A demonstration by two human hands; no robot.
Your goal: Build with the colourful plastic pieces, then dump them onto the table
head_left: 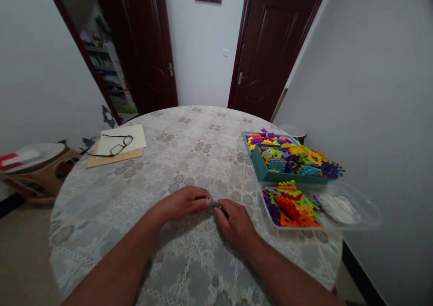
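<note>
Both of my hands rest low over the middle of a round table (189, 161) with a patterned grey cloth. My left hand (186, 202) pinches with thumb and fingers at the left side of a small dark thing (214, 203). On its right side, the bent fingers and thumb of my right hand (234, 221) close on the same spot. The thing is mostly hidden between the fingertips and too small to name. The two hands nearly touch there.
At the right stand a teal box (274, 176) and a clear plastic container (269, 213), both holding colourful plastic pieces. A clear lid (368, 213) bears white pieces. Black glasses (117, 149) lie on papers (138, 136) at the left.
</note>
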